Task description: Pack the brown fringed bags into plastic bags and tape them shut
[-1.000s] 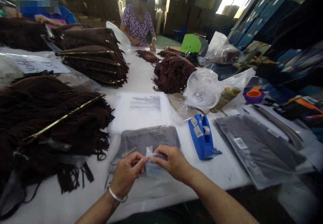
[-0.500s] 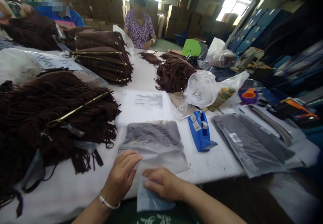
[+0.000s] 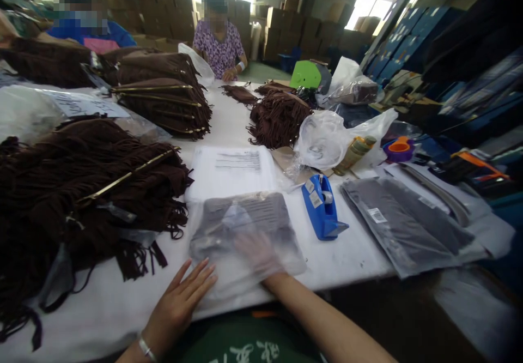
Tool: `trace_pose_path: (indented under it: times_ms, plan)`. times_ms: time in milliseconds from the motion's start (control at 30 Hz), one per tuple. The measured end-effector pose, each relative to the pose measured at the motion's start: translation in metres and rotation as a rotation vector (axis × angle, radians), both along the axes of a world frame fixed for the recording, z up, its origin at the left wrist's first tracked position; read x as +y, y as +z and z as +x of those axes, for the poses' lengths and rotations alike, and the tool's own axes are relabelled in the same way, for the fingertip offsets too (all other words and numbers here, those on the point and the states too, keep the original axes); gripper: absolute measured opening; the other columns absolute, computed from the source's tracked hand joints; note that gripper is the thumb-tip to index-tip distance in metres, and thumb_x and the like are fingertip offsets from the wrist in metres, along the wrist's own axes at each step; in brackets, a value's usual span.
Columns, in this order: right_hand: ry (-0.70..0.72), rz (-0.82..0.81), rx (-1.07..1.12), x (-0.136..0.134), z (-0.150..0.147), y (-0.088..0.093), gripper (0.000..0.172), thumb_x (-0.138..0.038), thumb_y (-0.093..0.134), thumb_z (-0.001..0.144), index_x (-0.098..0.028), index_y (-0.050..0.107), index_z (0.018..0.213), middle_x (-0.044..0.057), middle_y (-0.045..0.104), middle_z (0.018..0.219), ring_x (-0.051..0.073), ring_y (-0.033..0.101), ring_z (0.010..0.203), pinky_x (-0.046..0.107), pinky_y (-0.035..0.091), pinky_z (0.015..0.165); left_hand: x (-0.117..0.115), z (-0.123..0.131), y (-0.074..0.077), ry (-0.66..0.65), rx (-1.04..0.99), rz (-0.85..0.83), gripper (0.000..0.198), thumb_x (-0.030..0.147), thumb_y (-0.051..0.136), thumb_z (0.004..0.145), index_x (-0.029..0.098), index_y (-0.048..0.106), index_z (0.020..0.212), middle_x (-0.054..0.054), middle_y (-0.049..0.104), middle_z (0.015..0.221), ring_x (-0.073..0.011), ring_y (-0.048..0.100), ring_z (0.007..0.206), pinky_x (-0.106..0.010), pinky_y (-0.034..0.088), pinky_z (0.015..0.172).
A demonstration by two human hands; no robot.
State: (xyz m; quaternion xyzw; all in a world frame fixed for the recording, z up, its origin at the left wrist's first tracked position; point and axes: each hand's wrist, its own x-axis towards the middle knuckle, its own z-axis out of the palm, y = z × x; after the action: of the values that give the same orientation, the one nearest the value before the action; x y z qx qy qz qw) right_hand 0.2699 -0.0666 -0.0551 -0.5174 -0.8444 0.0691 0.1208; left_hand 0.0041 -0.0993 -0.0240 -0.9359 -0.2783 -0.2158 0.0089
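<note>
A frosted plastic bag (image 3: 281, 243) with a dark fringed item inside lies flat on the table in front of me. My left hand (image 3: 186, 292) rests with fingers spread at the bag's near left edge, holding nothing. Blurred by motion, my right hand (image 3: 257, 251) reaches into the bag and shows through the film. A small pale plastic packet (image 3: 237, 217) is at its fingertips, over the dark item; its contents are unclear.
A blue tape dispenser (image 3: 321, 207) stands right of the bag, beside packed grey bags (image 3: 404, 221). White printed sheets or bags (image 3: 232, 172) lie behind. Brown fringed bags (image 3: 90, 177) are heaped left. A co-worker (image 3: 220, 41) is across the table (image 3: 229, 115).
My right hand has moved forward from the table's near edge into the bag, taking the small packet along. My left hand has let go of the bag's edge and flattened with fingers spread.
</note>
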Motion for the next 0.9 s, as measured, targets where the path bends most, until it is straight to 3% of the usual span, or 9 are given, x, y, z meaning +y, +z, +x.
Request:
trace_pose_path:
  times_ms: [167, 333, 433, 500, 567, 633, 733, 833, 900]
  plan:
    - [0.055, -0.034, -0.006, 0.006, 0.004, 0.001, 0.047, -0.01, 0.037, 0.093, -0.023, 0.041, 0.138, 0.003, 0.04, 0.145, 0.03, 0.03, 0.135, 0.052, 0.031, 0.108, 0.003, -0.027, -0.01, -0.002, 0.105, -0.004, 0.06, -0.002, 0.032, 0.084, 0.023, 0.041, 0.137, -0.002, 0.049, 0.138, -0.018, 0.04, 0.131, -0.041, 0.025, 0.114]
    - [0.152, -0.112, 0.029, -0.082, 0.058, 0.029, 0.049, -0.022, 0.048, 0.092, -0.017, 0.039, 0.14, 0.012, 0.043, 0.142, 0.029, 0.035, 0.133, 0.047, 0.037, 0.106, 0.006, -0.049, -0.013, -0.002, 0.203, -0.144, 0.072, -0.002, 0.035, 0.076, 0.029, 0.032, 0.142, 0.0, 0.043, 0.142, -0.0179, 0.044, 0.128, -0.035, 0.04, 0.106]
    - [0.17, -0.257, 0.16, -0.117, 0.075, 0.061, 0.035, -0.026, 0.046, 0.094, -0.019, 0.052, 0.128, 0.01, 0.062, 0.122, 0.022, 0.056, 0.114, 0.035, 0.047, 0.096, 0.011, -0.056, -0.013, -0.047, 0.211, -0.283, 0.077, -0.003, 0.037, 0.073, 0.033, 0.03, 0.142, 0.001, 0.042, 0.143, -0.0188, 0.046, 0.126, -0.036, 0.044, 0.101]
    - [0.225, -0.318, 0.262, -0.11, 0.072, 0.078, 0.03, -0.029, 0.047, 0.095, -0.022, 0.056, 0.122, 0.006, 0.066, 0.114, 0.018, 0.06, 0.106, 0.03, 0.047, 0.094, 0.016, -0.058, -0.01, -0.081, 0.232, -0.327, 0.068, 0.004, 0.04, 0.081, 0.034, 0.032, 0.141, 0.001, 0.043, 0.142, -0.0203, 0.046, 0.126, -0.038, 0.044, 0.102]
    - [0.272, -0.334, 0.32, -0.086, 0.069, 0.084, 0.037, -0.036, 0.053, 0.092, -0.024, 0.053, 0.126, 0.006, 0.062, 0.121, 0.018, 0.056, 0.113, 0.031, 0.042, 0.099, 0.023, -0.059, -0.003, -0.1, 0.264, -0.354, 0.058, 0.019, 0.048, 0.087, 0.034, 0.033, 0.141, -0.001, 0.042, 0.143, -0.0229, 0.045, 0.127, -0.041, 0.043, 0.102]
    - [0.3, -0.344, 0.299, -0.06, 0.074, 0.079, 0.056, -0.044, 0.063, 0.084, -0.023, 0.047, 0.133, 0.01, 0.053, 0.133, 0.022, 0.048, 0.123, 0.036, 0.037, 0.104, 0.029, -0.06, 0.002, -0.1, 0.271, -0.396, 0.06, 0.033, 0.057, 0.086, 0.033, 0.034, 0.141, -0.003, 0.042, 0.143, -0.0252, 0.045, 0.127, -0.042, 0.043, 0.103]
    - [0.307, -0.339, 0.24, -0.04, 0.093, 0.066, 0.076, -0.043, 0.073, 0.073, -0.022, 0.041, 0.138, 0.011, 0.047, 0.139, 0.026, 0.042, 0.128, 0.04, 0.033, 0.107, 0.034, -0.062, 0.0, -0.061, 0.164, -0.469, 0.047, 0.033, 0.054, 0.087, 0.034, 0.046, 0.133, -0.003, 0.05, 0.137, -0.0226, 0.049, 0.124, -0.04, 0.044, 0.102]
    - [0.264, -0.285, 0.236, -0.041, 0.111, 0.056, 0.069, -0.021, 0.068, 0.074, -0.024, 0.042, 0.137, 0.007, 0.051, 0.135, 0.022, 0.045, 0.125, 0.038, 0.035, 0.106, 0.034, -0.06, -0.014, 0.107, -0.057, -0.54, 0.032, 0.032, 0.045, 0.089, 0.03, 0.063, 0.116, -0.003, 0.064, 0.121, -0.02, 0.058, 0.113, -0.036, 0.046, 0.098]
    - [0.234, -0.2, 0.254, -0.043, 0.115, 0.049, 0.063, -0.009, 0.061, 0.073, -0.024, 0.047, 0.133, 0.005, 0.057, 0.129, 0.02, 0.049, 0.12, 0.036, 0.037, 0.103, 0.032, -0.052, -0.022, 0.372, -0.185, -0.591, 0.035, 0.043, 0.043, 0.087, 0.026, 0.068, 0.105, -0.003, 0.07, 0.109, -0.0211, 0.063, 0.103, -0.034, 0.049, 0.093]
